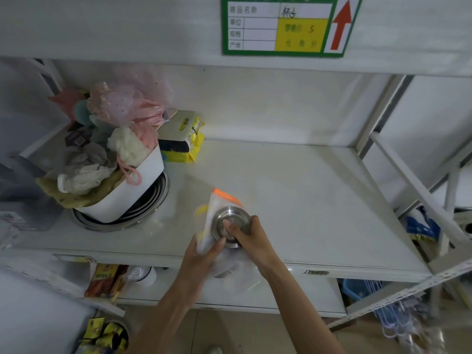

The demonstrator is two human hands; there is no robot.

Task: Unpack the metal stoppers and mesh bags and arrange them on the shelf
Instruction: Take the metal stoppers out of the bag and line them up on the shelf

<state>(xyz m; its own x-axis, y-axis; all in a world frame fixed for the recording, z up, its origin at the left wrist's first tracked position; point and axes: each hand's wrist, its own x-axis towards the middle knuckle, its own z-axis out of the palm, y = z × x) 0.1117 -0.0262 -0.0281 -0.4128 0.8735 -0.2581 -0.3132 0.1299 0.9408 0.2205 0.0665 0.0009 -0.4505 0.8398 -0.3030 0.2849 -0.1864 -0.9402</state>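
Note:
A round metal stopper [231, 217] sits half out of its clear plastic package [214, 213], which has an orange top edge. My right hand [251, 237] grips the stopper by its centre knob and rim. My left hand [204, 256] pinches the package's lower end. Both are just above the front of the white shelf [306, 190]. At the left, a white bin [132, 190] overflows with pink, cream and grey mesh bags [122, 123] and rests on stacked metal discs [153, 200].
Yellow packets [189, 139] lie behind the bin. A green price label [283, 26] hangs on the shelf above. The lower shelf holds a snack packet [106, 279] and a white cup [143, 275]. Slanted metal struts [408, 180] and blue hangers [398, 310] stand at the right.

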